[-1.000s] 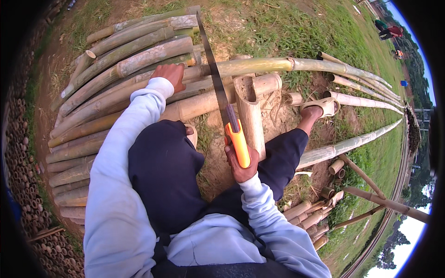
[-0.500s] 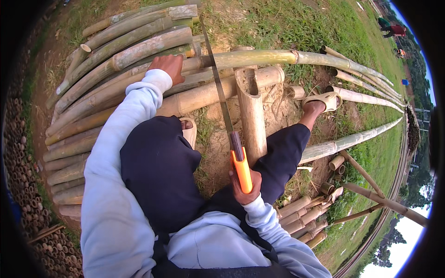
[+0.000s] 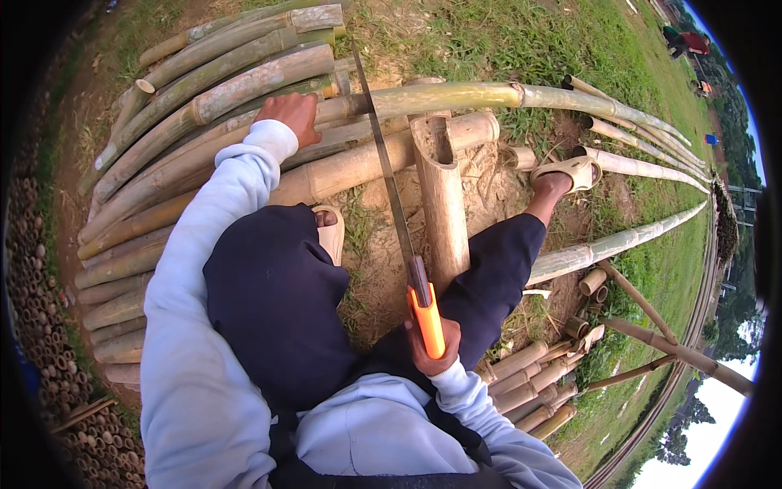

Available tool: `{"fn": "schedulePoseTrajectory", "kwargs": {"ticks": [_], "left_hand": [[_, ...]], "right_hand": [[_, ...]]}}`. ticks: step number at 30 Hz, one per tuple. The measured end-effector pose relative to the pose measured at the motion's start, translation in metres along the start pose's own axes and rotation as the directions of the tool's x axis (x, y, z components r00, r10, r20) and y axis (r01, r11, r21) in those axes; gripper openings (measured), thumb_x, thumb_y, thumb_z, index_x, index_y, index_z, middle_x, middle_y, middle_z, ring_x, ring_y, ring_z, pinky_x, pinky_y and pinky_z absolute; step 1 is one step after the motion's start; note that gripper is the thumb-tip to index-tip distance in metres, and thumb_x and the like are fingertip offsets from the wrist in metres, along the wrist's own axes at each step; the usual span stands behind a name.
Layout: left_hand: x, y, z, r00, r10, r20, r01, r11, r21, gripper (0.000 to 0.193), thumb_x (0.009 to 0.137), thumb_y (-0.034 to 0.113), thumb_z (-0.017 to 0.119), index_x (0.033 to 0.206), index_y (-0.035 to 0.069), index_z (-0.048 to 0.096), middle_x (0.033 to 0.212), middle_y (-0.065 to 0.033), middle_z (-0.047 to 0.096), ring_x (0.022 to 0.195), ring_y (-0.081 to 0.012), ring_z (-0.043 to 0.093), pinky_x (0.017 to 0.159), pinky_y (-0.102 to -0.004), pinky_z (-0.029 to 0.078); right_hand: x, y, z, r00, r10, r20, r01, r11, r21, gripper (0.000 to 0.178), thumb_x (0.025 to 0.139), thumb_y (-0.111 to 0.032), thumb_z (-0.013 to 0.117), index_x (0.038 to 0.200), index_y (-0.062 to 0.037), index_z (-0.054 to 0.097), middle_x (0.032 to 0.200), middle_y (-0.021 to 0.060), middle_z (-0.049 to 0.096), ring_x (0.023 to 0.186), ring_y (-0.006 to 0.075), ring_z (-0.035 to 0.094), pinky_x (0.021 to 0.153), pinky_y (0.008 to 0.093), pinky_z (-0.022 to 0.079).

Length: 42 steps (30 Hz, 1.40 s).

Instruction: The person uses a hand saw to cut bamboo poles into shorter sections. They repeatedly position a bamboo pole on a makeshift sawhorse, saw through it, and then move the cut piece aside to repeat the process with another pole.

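Observation:
My right hand [image 3: 450, 337] is closed around the orange handle of a handsaw [image 3: 427, 319]. The saw's long blade runs up and away from me and lies across a greenish bamboo pole [image 3: 448, 97]. To the left of the blade, my left hand [image 3: 292, 116] bears down on that same pole with its fingers curled over it; the fingertips are hidden. Beneath the pole stands a thick bamboo post [image 3: 444, 212] with a cut-out top, leaning beside a lower horizontal bamboo piece [image 3: 358, 169].
Cut bamboo lengths [image 3: 163, 171] are piled at the left. Long poles [image 3: 627, 167] stretch away at right, near a bamboo frame [image 3: 680, 359] and short pieces [image 3: 529, 379]. My sandalled feet straddle the post. People [image 3: 692, 42] are far off at upper right.
My right hand has drawn the saw a little toward me, so its handle sits lower. My left hand stays on the pole, shifted only slightly in view.

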<state>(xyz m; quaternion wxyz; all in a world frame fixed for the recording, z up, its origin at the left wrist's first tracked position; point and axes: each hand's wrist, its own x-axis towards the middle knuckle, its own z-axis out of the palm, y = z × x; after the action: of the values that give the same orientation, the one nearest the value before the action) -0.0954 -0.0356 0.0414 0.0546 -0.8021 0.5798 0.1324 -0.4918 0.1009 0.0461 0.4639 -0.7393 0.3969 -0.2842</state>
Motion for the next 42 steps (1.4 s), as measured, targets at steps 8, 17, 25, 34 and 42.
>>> {"fn": "schedulePoseTrajectory", "kwargs": {"ticks": [8,17,25,34,42], "left_hand": [[0.005,0.000,0.001,1.000,-0.008,0.004,0.008,1.000,0.025,0.044,0.079,0.029,0.081,0.111,0.002,0.069,0.103,-0.0223,0.075,0.101,-0.0395,0.072,0.092,-0.0478,0.057],[0.006,-0.002,0.001,1.000,-0.017,-0.008,0.017,1.000,0.020,0.042,0.078,0.031,0.081,0.107,0.003,0.070,0.103,-0.0226,0.075,0.100,-0.0400,0.072,0.091,-0.0470,0.058],[0.001,0.005,-0.001,1.000,-0.003,0.008,0.003,1.000,0.026,0.044,0.081,0.031,0.079,0.112,0.003,0.068,0.105,-0.0231,0.074,0.105,-0.0398,0.071,0.095,-0.0484,0.054],[0.009,0.008,0.000,1.000,-0.004,0.002,0.004,1.000,0.004,0.045,0.078,0.031,0.082,0.111,0.002,0.068,0.104,-0.0230,0.075,0.102,-0.0392,0.072,0.092,-0.0472,0.057],[0.008,-0.008,0.010,0.995,-0.006,-0.102,0.009,1.000,0.025,0.039,0.076,0.030,0.081,0.101,0.002,0.072,0.102,-0.0222,0.075,0.100,-0.0394,0.072,0.092,-0.0470,0.057]], "right_hand": [[0.153,0.007,0.053,0.996,0.014,-0.086,0.006,0.973,0.229,0.026,0.094,-0.012,0.072,0.075,0.0023,0.061,0.056,0.0090,0.053,0.050,0.0143,0.048,0.050,0.0348,0.041],[0.014,0.002,0.001,0.998,0.062,0.007,-0.062,0.998,0.019,0.026,0.091,-0.002,0.069,0.117,0.0018,0.071,0.067,0.0107,0.063,0.058,0.0174,0.062,0.059,0.0302,0.050],[0.132,0.015,0.049,0.995,0.086,-0.045,-0.076,0.980,0.182,0.021,0.091,-0.011,0.075,0.081,0.0022,0.063,0.061,0.0115,0.056,0.053,0.0161,0.053,0.054,0.0342,0.044],[0.051,0.013,0.017,0.995,0.090,-0.036,-0.085,0.988,0.126,0.010,0.092,-0.005,0.072,0.098,0.0027,0.070,0.065,0.0110,0.061,0.057,0.0172,0.060,0.057,0.0318,0.048],[0.092,0.019,0.049,0.994,0.062,-0.086,-0.043,0.977,0.208,0.021,0.093,-0.010,0.073,0.079,0.0013,0.061,0.061,0.0100,0.056,0.053,0.0154,0.050,0.053,0.0352,0.043]]}}
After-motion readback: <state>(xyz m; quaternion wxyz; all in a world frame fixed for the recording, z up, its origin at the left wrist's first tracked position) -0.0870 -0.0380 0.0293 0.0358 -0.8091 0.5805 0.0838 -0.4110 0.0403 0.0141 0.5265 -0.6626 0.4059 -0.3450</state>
